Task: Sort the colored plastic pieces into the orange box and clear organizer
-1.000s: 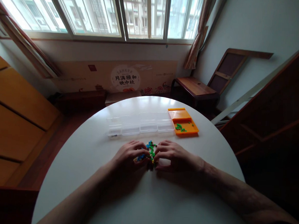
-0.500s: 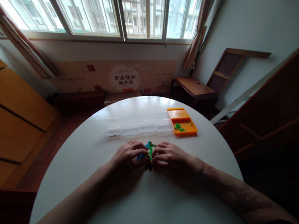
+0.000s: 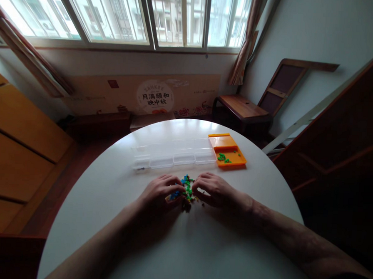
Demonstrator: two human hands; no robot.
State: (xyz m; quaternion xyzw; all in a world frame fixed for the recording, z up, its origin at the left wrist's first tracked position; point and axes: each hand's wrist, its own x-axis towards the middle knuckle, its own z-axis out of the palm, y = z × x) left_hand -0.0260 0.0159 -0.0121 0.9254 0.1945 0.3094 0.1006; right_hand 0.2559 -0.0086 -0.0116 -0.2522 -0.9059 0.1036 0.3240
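A small pile of tiny plastic pieces (image 3: 188, 190), green, blue, yellow and dark, lies on the white round table between my hands. At its left side my left hand (image 3: 163, 189) rests on the tabletop, fingers spread and bent around blue pieces (image 3: 175, 194). My right hand (image 3: 211, 190) is at the right edge of the pile, thumb and fingers curled into a loop with the tips close together by the green pieces. Whatever those tips pinch is too small to make out. Beyond, an orange tray (image 3: 242, 162) has several green pieces (image 3: 223, 158) in it.
A clear plastic box (image 3: 184, 158) with compartments and a raised lid stands behind the pile, left of the orange tray. The table's (image 3: 117, 152) curved edge runs around the work area. A wooden chair (image 3: 244, 107) is beyond it at the right.
My right hand has drawn slightly away to the right, uncovering more of the pile's right and near sides. My left hand has stayed in place.
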